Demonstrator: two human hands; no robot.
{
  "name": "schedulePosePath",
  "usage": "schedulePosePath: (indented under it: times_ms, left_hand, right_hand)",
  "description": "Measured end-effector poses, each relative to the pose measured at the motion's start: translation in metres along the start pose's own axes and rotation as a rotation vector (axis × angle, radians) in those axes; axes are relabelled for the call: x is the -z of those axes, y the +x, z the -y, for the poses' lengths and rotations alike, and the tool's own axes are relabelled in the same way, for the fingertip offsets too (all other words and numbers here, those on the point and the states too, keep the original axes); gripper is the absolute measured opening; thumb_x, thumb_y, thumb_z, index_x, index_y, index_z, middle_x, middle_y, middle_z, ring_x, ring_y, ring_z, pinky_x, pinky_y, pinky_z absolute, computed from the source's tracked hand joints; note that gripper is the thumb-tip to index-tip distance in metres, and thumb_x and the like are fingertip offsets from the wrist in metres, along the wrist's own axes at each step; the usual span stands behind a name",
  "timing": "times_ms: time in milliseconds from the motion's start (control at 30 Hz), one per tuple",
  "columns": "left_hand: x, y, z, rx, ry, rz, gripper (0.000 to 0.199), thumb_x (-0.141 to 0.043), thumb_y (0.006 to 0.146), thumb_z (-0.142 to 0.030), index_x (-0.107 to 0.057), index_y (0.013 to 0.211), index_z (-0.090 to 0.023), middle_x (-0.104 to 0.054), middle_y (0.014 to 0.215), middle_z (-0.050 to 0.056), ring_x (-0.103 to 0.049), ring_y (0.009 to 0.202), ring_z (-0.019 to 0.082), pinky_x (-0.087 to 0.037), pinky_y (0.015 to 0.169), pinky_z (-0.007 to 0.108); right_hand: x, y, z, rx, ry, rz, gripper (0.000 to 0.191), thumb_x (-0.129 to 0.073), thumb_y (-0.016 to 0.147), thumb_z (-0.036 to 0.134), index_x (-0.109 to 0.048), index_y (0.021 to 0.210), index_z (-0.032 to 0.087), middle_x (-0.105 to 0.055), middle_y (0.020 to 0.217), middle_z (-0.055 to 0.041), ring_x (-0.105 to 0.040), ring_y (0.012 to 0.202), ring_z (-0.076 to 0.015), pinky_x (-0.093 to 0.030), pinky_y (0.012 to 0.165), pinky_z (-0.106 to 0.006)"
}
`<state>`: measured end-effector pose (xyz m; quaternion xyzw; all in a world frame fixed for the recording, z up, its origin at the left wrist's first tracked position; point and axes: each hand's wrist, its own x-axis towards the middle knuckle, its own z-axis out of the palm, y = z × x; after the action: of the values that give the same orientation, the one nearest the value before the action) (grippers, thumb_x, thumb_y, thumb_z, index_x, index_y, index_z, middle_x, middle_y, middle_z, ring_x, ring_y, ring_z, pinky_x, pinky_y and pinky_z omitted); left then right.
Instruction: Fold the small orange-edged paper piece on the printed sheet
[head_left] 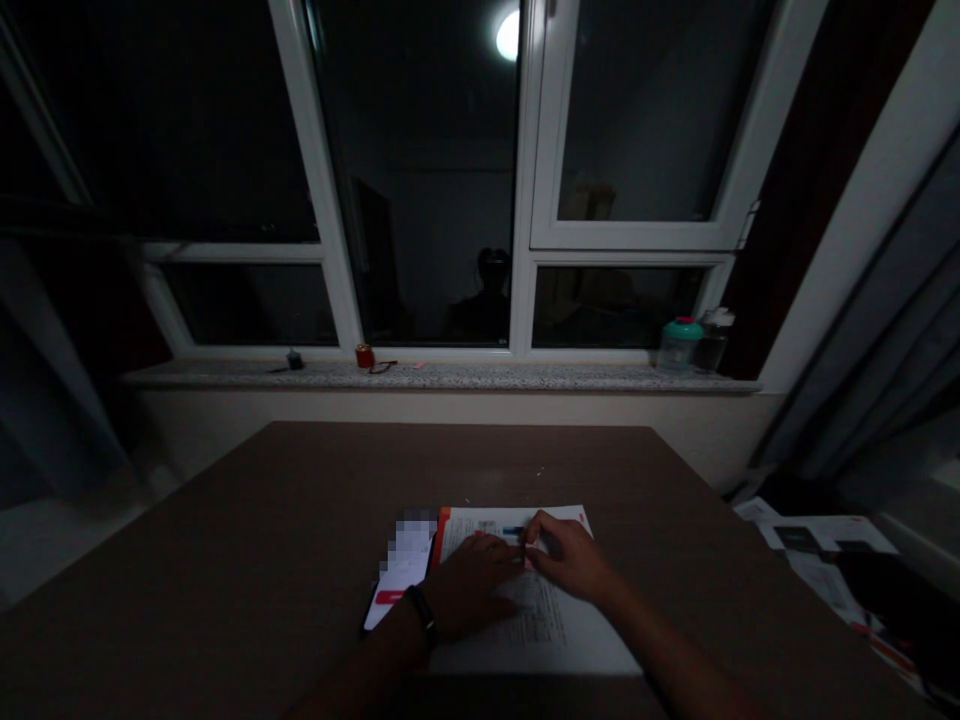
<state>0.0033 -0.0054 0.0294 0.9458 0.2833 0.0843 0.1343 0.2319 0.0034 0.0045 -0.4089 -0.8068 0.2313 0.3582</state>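
A printed booklet or sheet [592, 650] with an orange strip along its left edge lies on the brown table. My left hand [476, 585], with a dark band at the wrist, rests on the page with its fingers stretched to the right. Curled over the page's upper middle is my right hand [566, 555], its thumb and fingers pinched together close to the left fingertips. A small pinkish bit shows at the pinch, too dim to name. Left of the page lies a phone [403, 575] with a lit screen, partly blurred out.
The table [225, 560] reaches to a wall under a stone windowsill [480, 376]. On the sill stand a red small container [364, 356], a dark little bottle [295, 358], a teal-lidded bottle [679, 345] and a clear bottle [714, 340]. Papers [825, 580] lie beyond the table's right edge.
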Motion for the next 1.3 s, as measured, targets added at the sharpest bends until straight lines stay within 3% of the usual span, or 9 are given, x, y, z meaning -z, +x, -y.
schedulePosePath:
  times_ms: [300, 533, 733, 967, 1300]
  left_hand:
    - [-0.011, -0.002, 0.012, 0.082, 0.068, -0.052, 0.044, -0.072, 0.088, -0.036, -0.058, 0.129, -0.032, -0.048, 0.146, 0.004, -0.039, 0.134, 0.031, -0.03, 0.11, 0.052]
    - [-0.006, -0.003, 0.007, 0.112, 0.066, -0.097, 0.031, -0.065, 0.092, -0.034, -0.06, 0.122, -0.027, -0.053, 0.136, 0.005, -0.046, 0.125, 0.029, -0.036, 0.105, 0.048]
    - [-0.004, -0.001, 0.002, 0.108, 0.093, -0.094, 0.032, -0.064, 0.094, -0.032, -0.057, 0.124, -0.03, -0.055, 0.131, 0.005, -0.048, 0.121, 0.029, -0.037, 0.103, 0.047]
    - [-0.008, -0.003, 0.008, 0.115, 0.091, -0.08, 0.045, -0.068, 0.09, -0.036, -0.053, 0.133, -0.033, -0.05, 0.138, 0.005, -0.043, 0.127, 0.031, -0.033, 0.106, 0.049]
    - [0.004, 0.0, 0.0, 0.321, 0.093, -0.116, 0.021, -0.069, 0.082, -0.029, -0.06, 0.1, -0.02, -0.059, 0.11, 0.006, -0.054, 0.104, 0.027, -0.041, 0.09, 0.041]
  right_hand:
    - [0.009, -0.003, -0.002, -0.028, -0.021, 0.01, 0.002, -0.061, 0.081, 0.02, -0.06, 0.082, 0.022, -0.07, 0.076, 0.001, -0.067, 0.075, -0.0171, -0.045, 0.07, -0.025]
    - [0.004, -0.008, 0.003, 0.011, 0.121, 0.072, 0.004, -0.064, 0.081, 0.022, -0.059, 0.081, 0.021, -0.068, 0.074, 0.0007, -0.066, 0.073, -0.0168, -0.047, 0.068, -0.025]
    - [-0.006, -0.008, 0.012, 0.013, 0.309, 0.165, 0.005, -0.062, 0.083, 0.023, -0.058, 0.081, 0.021, -0.068, 0.079, -0.0008, -0.066, 0.078, -0.017, -0.05, 0.073, -0.027]
    - [0.009, -0.003, 0.0, 0.121, 0.078, 0.059, 0.007, -0.062, 0.079, 0.016, -0.058, 0.078, 0.021, -0.063, 0.087, -0.0023, -0.06, 0.086, -0.0187, -0.046, 0.079, -0.03]
    - [0.01, -0.004, -0.012, 0.061, -0.075, 0.034, 0.019, -0.059, 0.071, 0.005, -0.056, 0.078, 0.022, -0.06, 0.088, -0.0009, -0.057, 0.092, -0.0202, -0.042, 0.081, -0.03]
